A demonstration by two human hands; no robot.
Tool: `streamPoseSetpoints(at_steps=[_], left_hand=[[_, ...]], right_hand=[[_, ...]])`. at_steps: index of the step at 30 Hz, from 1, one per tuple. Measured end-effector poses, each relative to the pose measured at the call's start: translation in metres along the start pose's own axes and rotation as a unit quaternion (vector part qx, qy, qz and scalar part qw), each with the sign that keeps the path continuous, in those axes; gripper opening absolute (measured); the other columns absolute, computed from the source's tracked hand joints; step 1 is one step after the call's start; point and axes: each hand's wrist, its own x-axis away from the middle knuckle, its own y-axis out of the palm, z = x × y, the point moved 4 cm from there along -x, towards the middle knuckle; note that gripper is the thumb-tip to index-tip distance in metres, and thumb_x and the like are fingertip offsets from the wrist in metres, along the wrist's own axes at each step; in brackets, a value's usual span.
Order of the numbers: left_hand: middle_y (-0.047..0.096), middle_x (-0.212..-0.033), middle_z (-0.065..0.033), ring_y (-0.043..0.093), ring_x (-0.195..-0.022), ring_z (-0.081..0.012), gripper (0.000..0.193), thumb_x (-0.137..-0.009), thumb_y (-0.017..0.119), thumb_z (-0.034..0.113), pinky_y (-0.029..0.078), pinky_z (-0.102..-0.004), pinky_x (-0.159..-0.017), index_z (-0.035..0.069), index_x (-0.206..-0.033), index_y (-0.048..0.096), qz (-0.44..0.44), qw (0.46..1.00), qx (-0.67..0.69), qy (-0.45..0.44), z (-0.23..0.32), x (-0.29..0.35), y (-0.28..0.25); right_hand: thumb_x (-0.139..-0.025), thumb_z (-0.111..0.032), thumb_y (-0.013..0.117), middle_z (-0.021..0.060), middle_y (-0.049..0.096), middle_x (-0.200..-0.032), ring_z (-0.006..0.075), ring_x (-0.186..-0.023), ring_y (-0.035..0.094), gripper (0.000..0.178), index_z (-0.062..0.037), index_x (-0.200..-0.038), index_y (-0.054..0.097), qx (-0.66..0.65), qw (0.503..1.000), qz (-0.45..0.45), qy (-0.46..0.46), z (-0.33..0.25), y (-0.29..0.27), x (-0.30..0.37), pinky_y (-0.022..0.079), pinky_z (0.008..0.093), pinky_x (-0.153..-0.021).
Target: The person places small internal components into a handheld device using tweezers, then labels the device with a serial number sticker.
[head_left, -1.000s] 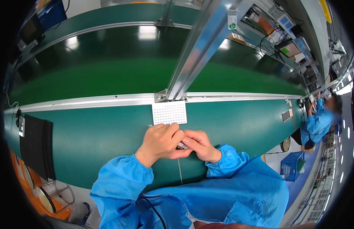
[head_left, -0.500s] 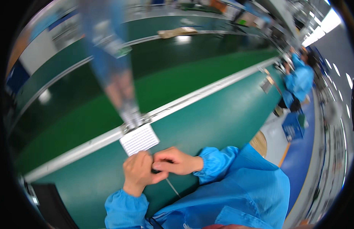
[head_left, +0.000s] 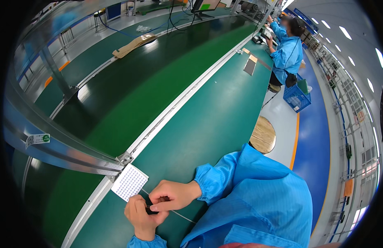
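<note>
The left hand and the right hand met over the green bench, fingers curled and pressed together around a small dark part that was mostly hidden between them; the right thumb and forefinger pinched at it from above while the left hand cupped it from below. A thin pale wire ran out from under the hands toward the blue sleeve, and a short stretch of it showed on the other side as well, so the wire seemed to be joined to the part or in the middle of being joined; how far that work had got could not be told, since the joint itself was covered. Just beside the left hand, touching the bench rail, lay a white square tray dotted with rows of tiny pockets, tilted like a diamond; whether its pockets were full or empty was too fine to see. Above it a metal beam crossed the frame and carried a small white label with a green round mark. Farther off, a flat brown paper package lay on the far belt, a grey pad rested on the bench, and a co-worker in blue sat near a blue crate and a round wooden stool.
</note>
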Motion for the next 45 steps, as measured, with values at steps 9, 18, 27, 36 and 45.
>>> streamPoseSetpoints(at_steps=[9, 18, 27, 36, 45], left_hand=[[0.051, -0.087, -0.0122, 0.053, -0.061, -0.0295, 0.049, -0.07, 0.088, 0.03, 0.04, -0.038, -0.05, 0.0, -0.09, 0.056, -0.009, 1.0, 0.011, 0.0, 0.01, -0.011, -0.009], [0.052, -0.091, -0.0139, 0.055, -0.064, -0.0308, 0.047, -0.072, 0.086, 0.028, 0.042, -0.0381, -0.051, -0.001, -0.09, 0.055, 0.014, 1.0, 0.022, -0.002, 0.01, -0.012, -0.008], [0.055, -0.092, -0.0133, 0.058, -0.065, -0.0311, 0.046, -0.075, 0.086, 0.033, 0.044, -0.0396, -0.051, 0.001, -0.09, 0.057, 0.012, 1.0, 0.001, -0.018, 0.0, 0.001, -0.003], [0.057, -0.088, -0.0114, 0.057, -0.064, -0.0299, 0.042, -0.078, 0.086, 0.032, 0.043, -0.0397, -0.05, 0.004, -0.084, 0.055, 0.03, 0.999, -0.022, 0.002, 0.011, 0.001, -0.006], [0.06, -0.082, -0.0088, 0.059, -0.06, -0.0269, 0.037, -0.076, 0.087, 0.024, 0.043, -0.0365, -0.048, 0.007, -0.078, 0.054, 0.058, 0.998, 0.001, 0.02, 0.01, -0.004, -0.01]], right_hand=[[-0.106, -0.022, 0.07, 0.0034, 0.051, -0.06, 0.0153, -0.052, 0.047, 0.039, -0.0037, -0.075, 0.055, 0.009, 1.0, 0.017, -0.02, 0.003, 0.003, 0.002, 0.035, 0.0334, -0.049], [-0.106, -0.023, 0.07, 0.0031, 0.05, -0.058, 0.0144, -0.05, 0.047, 0.041, -0.0041, -0.073, 0.054, 0.007, 0.999, 0.034, -0.029, 0.0, 0.001, 0.001, 0.035, 0.0327, -0.048], [-0.104, -0.026, 0.072, 0.0033, 0.053, -0.057, 0.0141, -0.05, 0.046, 0.041, -0.0039, -0.073, 0.056, 0.014, 0.999, 0.041, -0.027, 0.001, 0.002, 0.001, 0.036, 0.033, -0.048], [-0.104, -0.021, 0.072, 0.0047, 0.053, -0.063, 0.017, -0.053, 0.05, 0.037, -0.0035, -0.076, 0.056, 0.035, 0.998, 0.021, -0.042, 0.006, 0.007, 0.004, 0.037, 0.0333, -0.05], [-0.101, -0.023, 0.074, 0.0062, 0.054, -0.062, 0.02, -0.054, 0.05, 0.036, -0.0043, -0.077, 0.054, 0.042, 0.998, 0.025, -0.04, 0.001, 0.009, 0.001, 0.039, 0.0354, -0.051]])
